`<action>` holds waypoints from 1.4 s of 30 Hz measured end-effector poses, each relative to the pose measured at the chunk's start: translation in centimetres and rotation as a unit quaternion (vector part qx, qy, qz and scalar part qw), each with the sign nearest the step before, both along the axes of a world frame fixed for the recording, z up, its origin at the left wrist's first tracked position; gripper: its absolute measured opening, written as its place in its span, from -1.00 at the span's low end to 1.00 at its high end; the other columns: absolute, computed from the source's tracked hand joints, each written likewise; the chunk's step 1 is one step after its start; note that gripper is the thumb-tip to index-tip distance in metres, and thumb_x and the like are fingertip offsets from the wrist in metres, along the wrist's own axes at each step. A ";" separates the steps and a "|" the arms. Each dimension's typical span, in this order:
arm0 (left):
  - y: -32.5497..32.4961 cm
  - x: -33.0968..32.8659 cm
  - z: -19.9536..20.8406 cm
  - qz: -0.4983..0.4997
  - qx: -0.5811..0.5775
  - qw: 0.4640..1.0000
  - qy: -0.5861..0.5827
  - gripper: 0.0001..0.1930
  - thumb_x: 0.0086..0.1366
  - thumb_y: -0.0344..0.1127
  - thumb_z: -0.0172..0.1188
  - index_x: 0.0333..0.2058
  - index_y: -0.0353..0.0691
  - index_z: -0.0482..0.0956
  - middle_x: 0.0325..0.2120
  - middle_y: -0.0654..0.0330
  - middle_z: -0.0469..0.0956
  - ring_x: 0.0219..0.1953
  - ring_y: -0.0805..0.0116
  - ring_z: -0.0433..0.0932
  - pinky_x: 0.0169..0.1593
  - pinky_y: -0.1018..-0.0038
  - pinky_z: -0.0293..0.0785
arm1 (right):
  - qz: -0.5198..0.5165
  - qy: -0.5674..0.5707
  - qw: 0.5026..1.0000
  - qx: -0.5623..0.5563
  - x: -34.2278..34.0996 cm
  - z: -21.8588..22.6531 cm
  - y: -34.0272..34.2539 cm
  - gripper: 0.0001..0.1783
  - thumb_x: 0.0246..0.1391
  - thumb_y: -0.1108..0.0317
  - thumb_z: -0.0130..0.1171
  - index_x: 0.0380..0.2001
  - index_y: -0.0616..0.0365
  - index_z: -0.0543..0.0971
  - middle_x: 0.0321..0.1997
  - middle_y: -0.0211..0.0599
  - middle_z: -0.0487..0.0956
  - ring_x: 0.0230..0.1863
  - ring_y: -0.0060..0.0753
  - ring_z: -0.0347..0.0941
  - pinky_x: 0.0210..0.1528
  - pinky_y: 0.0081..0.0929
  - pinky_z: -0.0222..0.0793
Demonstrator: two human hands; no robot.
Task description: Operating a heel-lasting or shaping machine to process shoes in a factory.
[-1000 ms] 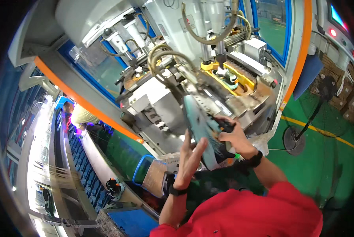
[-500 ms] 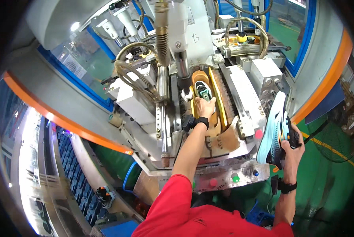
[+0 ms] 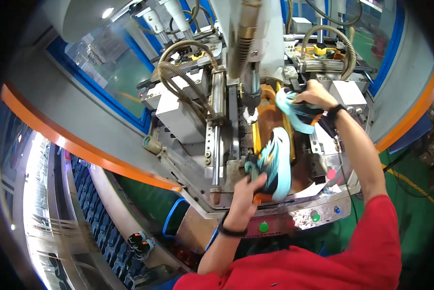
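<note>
Low in front of the machine, my left hand [image 3: 246, 195] grips a black sneaker [image 3: 276, 166] with a pale-blue sole and orange accents. The sneaker stands on its side, toe up, with its sole facing right. My right hand [image 3: 318, 94] is closed round a second sneaker [image 3: 299, 113], also black and pale blue, beyond and to the right of the first. Blur hides some of its outline. Between and behind the shoes lies the machine's brown cradle [image 3: 269, 118], edged by a yellow strip [image 3: 256, 137]. No shoe shows in its visible part.
A vertical press rod [image 3: 252, 87] hangs just left of the cradle. Coloured buttons [image 3: 264, 226] line the front panel. An orange-edged housing curves round both sides. At left, a conveyor [image 3: 89, 208] runs past, with another sneaker [image 3: 140, 245] beside it.
My left hand has drawn back from the cradle toward me and now holds a sneaker. My right hand has carried its sneaker forward and inward from the right side. The view has shifted slightly.
</note>
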State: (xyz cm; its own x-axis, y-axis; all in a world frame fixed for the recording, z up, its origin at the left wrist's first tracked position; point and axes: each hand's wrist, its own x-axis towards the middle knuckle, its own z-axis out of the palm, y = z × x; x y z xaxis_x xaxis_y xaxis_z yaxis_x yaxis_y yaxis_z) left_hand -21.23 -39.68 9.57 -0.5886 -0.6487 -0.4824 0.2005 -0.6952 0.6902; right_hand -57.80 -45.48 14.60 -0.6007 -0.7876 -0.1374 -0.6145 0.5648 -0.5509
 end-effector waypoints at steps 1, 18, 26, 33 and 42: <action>1.5 2.9 1.3 0.005 -0.012 1.000 -0.009 -0.68 0.23 -0.45 0.22 -0.04 -0.37 0.49 -0.18 0.14 0.60 -0.21 0.32 0.63 -0.20 0.35 0.61 | 0.003 0.022 0.998 0.058 2.7 0.0 -2.2 -0.20 -0.39 0.07 0.44 -0.08 0.38 0.49 -0.02 0.24 0.55 0.04 0.09 0.51 0.06 -0.25 0.43; 25.9 20.7 1.5 0.600 0.038 0.772 -0.208 -0.86 0.24 -0.49 0.22 -0.22 -0.19 0.55 -0.52 0.38 0.49 -0.64 0.60 0.41 -0.64 0.68 0.32 | 0.288 0.083 0.920 -0.252 24.0 -11.4 6.8 -0.76 -0.09 0.50 0.14 -0.26 0.23 0.52 -0.37 -0.04 0.53 -0.29 0.06 0.47 -0.31 -0.06 0.38; 30.7 16.3 2.4 0.600 0.063 0.782 -0.155 -0.90 0.29 -0.46 0.17 -0.22 -0.21 0.55 -0.42 0.29 0.57 -0.53 0.53 0.48 -0.49 0.63 0.44 | 0.515 0.021 0.827 -0.224 34.3 -28.8 18.0 -0.88 -0.09 0.38 0.19 -0.39 0.05 0.57 -0.33 -0.20 0.51 -0.17 -0.05 0.46 -0.27 -0.18 0.45; 38.0 20.3 -1.2 0.659 0.112 0.735 -0.114 -0.64 0.20 -0.49 0.26 -0.05 -0.52 0.47 -0.20 0.01 0.59 -0.19 0.18 0.63 -0.07 0.31 0.59 | 0.516 -0.077 0.812 -0.263 34.3 -33.2 17.4 -0.83 -0.14 0.50 0.15 -0.39 0.07 0.55 -0.34 -0.15 0.52 -0.28 0.03 0.45 -0.24 -0.16 0.38; 50.5 26.7 -2.4 0.784 0.161 0.595 -0.074 -0.72 0.18 -0.47 0.29 -0.12 -0.43 0.55 -0.31 0.13 0.62 -0.38 0.36 0.61 -0.30 0.47 0.51 | 0.557 -0.191 0.728 -0.352 51.1 -9.9 11.2 -0.91 0.12 0.48 0.15 -0.31 0.24 0.50 -0.41 -0.29 0.46 -0.38 -0.46 0.35 -0.31 -0.52 0.31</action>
State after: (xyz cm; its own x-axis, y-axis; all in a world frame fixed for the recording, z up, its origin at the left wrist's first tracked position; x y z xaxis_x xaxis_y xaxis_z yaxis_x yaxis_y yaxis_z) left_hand 5.50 10.81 7.19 0.6830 -0.2037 -0.7015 0.7302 0.1656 0.6629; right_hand -6.75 -34.28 4.75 0.4398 -0.7132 0.5458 -0.2012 -0.6705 -0.7141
